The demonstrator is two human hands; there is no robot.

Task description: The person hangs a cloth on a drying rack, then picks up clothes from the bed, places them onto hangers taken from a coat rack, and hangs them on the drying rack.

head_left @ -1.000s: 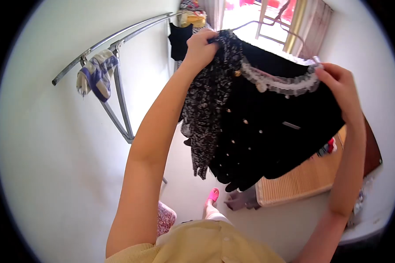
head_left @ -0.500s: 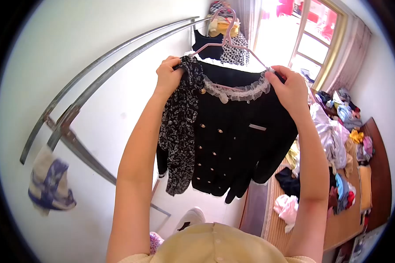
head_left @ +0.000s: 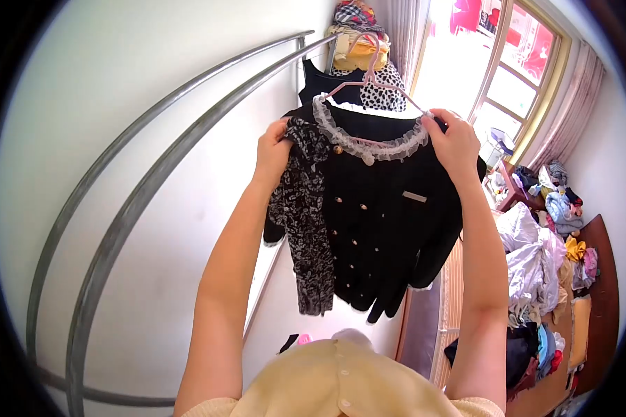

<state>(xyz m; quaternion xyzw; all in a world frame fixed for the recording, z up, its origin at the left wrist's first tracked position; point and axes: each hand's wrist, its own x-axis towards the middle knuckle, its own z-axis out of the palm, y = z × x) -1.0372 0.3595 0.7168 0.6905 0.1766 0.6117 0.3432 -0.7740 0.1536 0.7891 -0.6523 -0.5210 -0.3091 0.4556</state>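
Observation:
In front of me hangs a black jacket [head_left: 396,229] with a white ruffled collar and gold-coloured buttons. A pink hanger [head_left: 372,59] is inside its neckline, with the hook upright. My left hand [head_left: 273,149] is closed at the shoulder on the left, pinching a black-and-white patterned garment [head_left: 305,229] that drapes down over that side of the jacket. How the patterned piece joins or overlaps the jacket is unclear. At the other shoulder, my right hand [head_left: 457,142] grips the jacket beside the collar, thumb in front, near the hanger's end.
Curved metal rails [head_left: 167,142] run along the left wall. Behind the hanger are a black tank top [head_left: 320,80] and stacked folded clothes [head_left: 358,38]. Piled clothes [head_left: 532,257] cover a bed on the right, beneath a bright window [head_left: 515,76].
My left hand has moved outward and down from the hanger's end along the shoulder. More of the white ruffle now shows on that side. The view has shifted, and the rails appear larger.

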